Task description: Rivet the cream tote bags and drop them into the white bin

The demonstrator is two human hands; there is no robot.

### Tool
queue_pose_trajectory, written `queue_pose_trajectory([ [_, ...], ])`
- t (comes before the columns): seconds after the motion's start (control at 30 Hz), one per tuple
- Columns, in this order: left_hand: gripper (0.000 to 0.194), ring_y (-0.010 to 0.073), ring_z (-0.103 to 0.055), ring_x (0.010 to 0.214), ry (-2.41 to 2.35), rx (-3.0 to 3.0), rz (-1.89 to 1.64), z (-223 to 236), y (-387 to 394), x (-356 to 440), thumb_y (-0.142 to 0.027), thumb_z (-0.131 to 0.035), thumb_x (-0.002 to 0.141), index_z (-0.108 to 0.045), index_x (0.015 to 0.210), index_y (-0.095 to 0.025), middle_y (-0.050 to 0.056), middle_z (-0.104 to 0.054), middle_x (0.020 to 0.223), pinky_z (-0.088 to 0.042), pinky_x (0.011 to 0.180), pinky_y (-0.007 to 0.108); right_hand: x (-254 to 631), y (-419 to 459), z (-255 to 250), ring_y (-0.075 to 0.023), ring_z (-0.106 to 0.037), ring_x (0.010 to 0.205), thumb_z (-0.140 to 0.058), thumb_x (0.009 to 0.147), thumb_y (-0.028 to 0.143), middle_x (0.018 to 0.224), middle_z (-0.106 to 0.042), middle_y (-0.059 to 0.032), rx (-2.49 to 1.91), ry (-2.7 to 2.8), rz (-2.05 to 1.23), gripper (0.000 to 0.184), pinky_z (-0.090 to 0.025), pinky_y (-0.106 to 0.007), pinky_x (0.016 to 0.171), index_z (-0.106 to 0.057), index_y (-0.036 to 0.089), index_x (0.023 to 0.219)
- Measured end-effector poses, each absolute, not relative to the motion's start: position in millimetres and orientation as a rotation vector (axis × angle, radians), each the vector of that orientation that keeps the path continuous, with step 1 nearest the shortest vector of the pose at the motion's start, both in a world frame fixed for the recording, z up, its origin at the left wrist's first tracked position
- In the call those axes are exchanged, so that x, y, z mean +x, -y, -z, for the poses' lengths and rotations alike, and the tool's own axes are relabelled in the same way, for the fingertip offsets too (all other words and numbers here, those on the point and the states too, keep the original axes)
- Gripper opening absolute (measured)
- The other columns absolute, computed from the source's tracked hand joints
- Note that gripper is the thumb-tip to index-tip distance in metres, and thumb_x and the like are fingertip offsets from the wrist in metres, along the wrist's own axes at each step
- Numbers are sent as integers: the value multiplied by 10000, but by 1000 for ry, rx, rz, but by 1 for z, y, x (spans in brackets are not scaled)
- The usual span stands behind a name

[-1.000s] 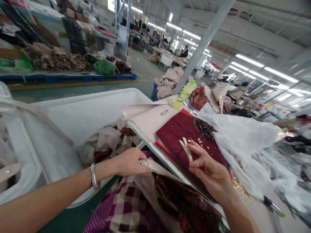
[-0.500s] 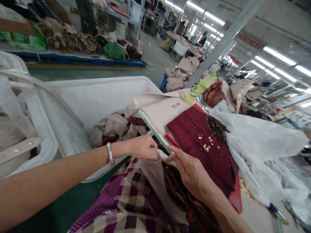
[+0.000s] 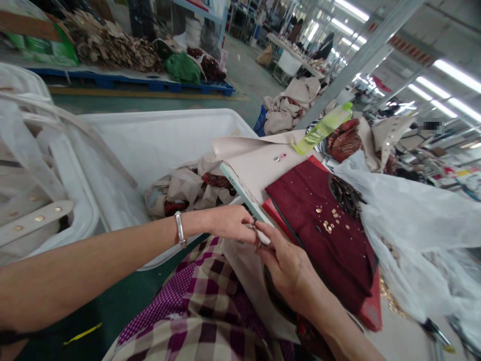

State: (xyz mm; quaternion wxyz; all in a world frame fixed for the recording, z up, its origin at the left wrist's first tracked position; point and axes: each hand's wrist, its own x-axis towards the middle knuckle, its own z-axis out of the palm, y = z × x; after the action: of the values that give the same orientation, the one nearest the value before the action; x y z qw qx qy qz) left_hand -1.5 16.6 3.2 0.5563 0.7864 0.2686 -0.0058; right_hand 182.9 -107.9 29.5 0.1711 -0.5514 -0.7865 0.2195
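My left hand (image 3: 228, 223) and my right hand (image 3: 286, 264) meet at the near edge of the work table (image 3: 240, 193), over my lap. Both are closed in a pinch on the top edge of a beige and patterned bag piece (image 3: 244, 271) that hangs down onto my checked clothing. A small dark fitting sits between the fingertips; I cannot make it out. A silver bracelet (image 3: 179, 228) is on my left wrist. Just right of my hands lies a maroon cloth pad (image 3: 323, 225) with several small gold metal parts (image 3: 330, 220) scattered on it.
A large white bin (image 3: 124, 150) with beige and red pieces stands to the left. Clear plastic bags (image 3: 406, 215) cover the table's right side. A yellow-green bottle (image 3: 319, 129) lies at the far edge. Scissors (image 3: 436, 332) lie near the right corner. Piles of material sit on blue pallets (image 3: 150, 82) beyond.
My right hand left the maroon pad and came down left to meet my left hand at the bag's top edge. The view has dropped and shifted left.
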Motion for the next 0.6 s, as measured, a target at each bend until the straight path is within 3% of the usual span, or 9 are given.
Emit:
queue_pose_trajectory([
  [0.1, 350, 113, -410, 595, -690, 1900, -14, -7, -11, 1, -471, -557, 684, -679, 711, -143, -21, -423, 608, -297, 544, 242, 177, 106, -29, -180, -603, 1258, -496, 952, 60, 1382, -606, -62, -1527, 2259, -578, 518, -538, -310, 1026, -406, 238, 1430],
  [0.23, 302, 107, -376, 577, -772, 1937, -75, -9, -5, 4, -440, -565, 673, -608, 626, -145, -22, -359, 578, -265, 535, 252, 174, 104, -29, -194, -618, 1231, -489, 955, 55, 1352, -617, -73, -1568, 2240, -554, 504, -553, -330, 1009, -409, 222, 1424],
  [0.6, 363, 87, -337, 547, -803, 1810, -167, -7, 2, 5, -486, -621, 693, -537, 584, -151, -38, -375, 554, -226, 473, 229, 185, 119, -33, -239, -675, 1114, -482, 975, 139, 1256, -652, -85, -1688, 2181, -453, 401, -580, -391, 937, -481, 209, 1369],
])
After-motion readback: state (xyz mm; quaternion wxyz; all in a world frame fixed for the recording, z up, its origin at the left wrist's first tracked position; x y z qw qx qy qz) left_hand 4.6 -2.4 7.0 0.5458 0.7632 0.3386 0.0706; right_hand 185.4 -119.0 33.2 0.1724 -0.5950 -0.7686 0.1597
